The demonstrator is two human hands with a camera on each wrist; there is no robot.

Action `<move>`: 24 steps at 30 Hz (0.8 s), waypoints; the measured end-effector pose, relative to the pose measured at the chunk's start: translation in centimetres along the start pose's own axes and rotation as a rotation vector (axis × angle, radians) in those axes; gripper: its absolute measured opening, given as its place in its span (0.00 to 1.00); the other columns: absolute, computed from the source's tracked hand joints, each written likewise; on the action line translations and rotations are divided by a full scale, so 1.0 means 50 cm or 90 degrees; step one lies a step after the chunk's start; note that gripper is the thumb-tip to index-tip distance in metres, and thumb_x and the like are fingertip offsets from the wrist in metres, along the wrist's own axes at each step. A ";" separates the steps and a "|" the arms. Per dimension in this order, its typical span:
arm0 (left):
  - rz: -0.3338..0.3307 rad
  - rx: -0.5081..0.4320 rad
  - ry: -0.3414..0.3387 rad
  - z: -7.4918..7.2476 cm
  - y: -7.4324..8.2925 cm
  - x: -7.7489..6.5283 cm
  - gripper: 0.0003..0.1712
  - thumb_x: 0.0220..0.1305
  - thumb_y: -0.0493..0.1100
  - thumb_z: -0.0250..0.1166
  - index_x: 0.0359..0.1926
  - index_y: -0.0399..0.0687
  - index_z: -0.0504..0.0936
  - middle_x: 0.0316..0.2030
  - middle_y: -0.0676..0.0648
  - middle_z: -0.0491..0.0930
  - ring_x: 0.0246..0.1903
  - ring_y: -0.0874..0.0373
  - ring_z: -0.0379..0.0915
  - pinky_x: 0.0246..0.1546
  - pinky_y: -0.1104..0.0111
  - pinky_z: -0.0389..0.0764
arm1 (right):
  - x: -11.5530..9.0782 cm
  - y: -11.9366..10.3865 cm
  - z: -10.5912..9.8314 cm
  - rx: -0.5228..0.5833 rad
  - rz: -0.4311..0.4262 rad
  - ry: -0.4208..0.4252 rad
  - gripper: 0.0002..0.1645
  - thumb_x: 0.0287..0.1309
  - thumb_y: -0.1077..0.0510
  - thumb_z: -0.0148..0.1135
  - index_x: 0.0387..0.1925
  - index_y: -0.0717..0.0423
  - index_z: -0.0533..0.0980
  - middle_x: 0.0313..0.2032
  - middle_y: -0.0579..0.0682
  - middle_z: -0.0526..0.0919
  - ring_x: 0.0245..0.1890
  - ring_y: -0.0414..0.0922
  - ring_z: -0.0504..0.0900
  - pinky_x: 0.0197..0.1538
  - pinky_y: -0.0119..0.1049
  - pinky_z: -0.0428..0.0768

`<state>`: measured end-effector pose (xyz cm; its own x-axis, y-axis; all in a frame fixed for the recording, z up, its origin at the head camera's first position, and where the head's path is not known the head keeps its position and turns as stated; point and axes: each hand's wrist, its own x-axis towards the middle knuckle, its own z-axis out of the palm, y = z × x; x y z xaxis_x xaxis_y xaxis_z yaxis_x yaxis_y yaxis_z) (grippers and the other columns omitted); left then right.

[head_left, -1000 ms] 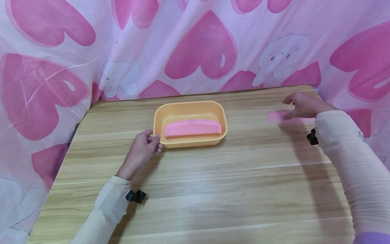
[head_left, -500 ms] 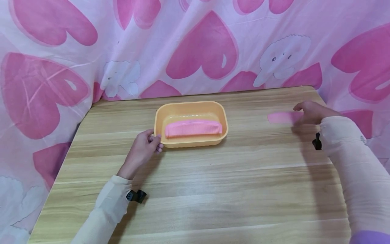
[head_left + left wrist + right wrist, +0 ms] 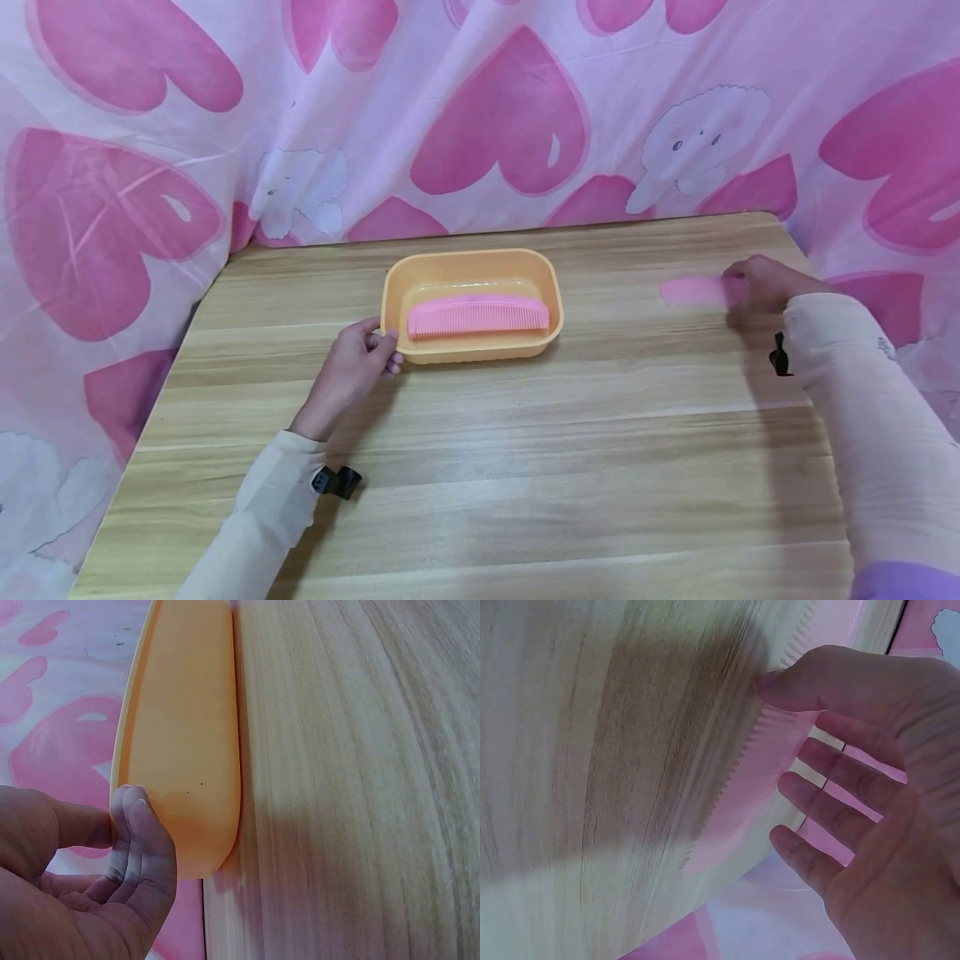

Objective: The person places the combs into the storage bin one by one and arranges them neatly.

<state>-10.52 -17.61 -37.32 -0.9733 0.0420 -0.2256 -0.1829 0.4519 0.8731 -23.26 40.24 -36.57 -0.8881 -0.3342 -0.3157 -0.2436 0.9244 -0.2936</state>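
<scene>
In the head view, my left hand (image 3: pixel 358 354) pinches the near left corner of a yellow-orange plastic basin (image 3: pixel 386 283). The left wrist view has the thumb at its rim and the fingers against its outer wall. A pink comb (image 3: pixel 477 313) lies inside the basin, teeth toward me. Off to the right, a second pink comb (image 3: pixel 690 291) lies flat on the table under my right hand (image 3: pixel 767 285). Seen from the right wrist, the thumb lies over the teeth of this comb (image 3: pixel 742 787) and the fingers are along its back edge. My right hand hides the comb's right end.
The wood-grain table (image 3: pixel 525 467) ends at the back against a pink curtain (image 3: pixel 487 108) printed with hearts, which also hangs along both sides. A small black device (image 3: pixel 337 482) sits at the left wrist, another (image 3: pixel 780 354) at the right.
My right hand has come down and drawn back to the right end of the loose comb, its fingers closing about it. The left hand stays at the basin, which has not moved.
</scene>
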 end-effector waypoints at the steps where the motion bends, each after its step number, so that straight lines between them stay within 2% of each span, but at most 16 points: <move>1: -0.002 -0.002 0.000 0.000 0.000 0.000 0.26 0.79 0.39 0.52 0.70 0.29 0.64 0.38 0.33 0.82 0.29 0.57 0.81 0.35 0.66 0.87 | 0.000 0.001 0.000 -0.007 -0.007 0.004 0.42 0.35 0.65 0.81 0.51 0.85 0.71 0.46 0.78 0.77 0.47 0.69 0.77 0.54 0.65 0.77; 5: 0.000 -0.009 -0.003 0.000 0.001 0.000 0.26 0.79 0.39 0.52 0.70 0.29 0.64 0.38 0.33 0.82 0.30 0.56 0.81 0.35 0.67 0.87 | 0.001 -0.001 -0.002 -0.021 -0.011 0.006 0.40 0.33 0.65 0.82 0.49 0.82 0.74 0.44 0.76 0.79 0.45 0.66 0.78 0.53 0.64 0.77; 13: 0.000 -0.007 -0.006 0.000 0.000 0.000 0.26 0.79 0.39 0.52 0.70 0.29 0.64 0.38 0.33 0.82 0.30 0.56 0.81 0.35 0.67 0.87 | 0.001 -0.006 0.000 -0.018 0.016 -0.024 0.40 0.37 0.59 0.84 0.48 0.79 0.74 0.41 0.70 0.80 0.42 0.63 0.78 0.49 0.60 0.79; 18: -0.002 -0.008 -0.005 0.001 0.002 0.000 0.26 0.79 0.39 0.52 0.70 0.29 0.64 0.38 0.33 0.82 0.30 0.56 0.81 0.35 0.67 0.87 | 0.000 -0.008 0.002 -0.029 0.005 -0.012 0.38 0.38 0.57 0.84 0.44 0.78 0.74 0.36 0.63 0.81 0.37 0.57 0.78 0.45 0.53 0.80; 24: 0.008 0.000 -0.002 0.000 0.002 -0.002 0.25 0.79 0.39 0.51 0.69 0.28 0.65 0.37 0.34 0.82 0.31 0.54 0.81 0.35 0.65 0.88 | 0.005 -0.032 -0.005 -0.035 -0.003 0.000 0.36 0.42 0.53 0.83 0.42 0.77 0.75 0.34 0.59 0.82 0.35 0.52 0.78 0.40 0.46 0.80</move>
<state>-10.46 -17.57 -37.19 -0.9752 0.0502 -0.2154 -0.1702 0.4519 0.8757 -23.19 38.72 -35.98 -0.8868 -0.3387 -0.3145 -0.2687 0.9314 -0.2454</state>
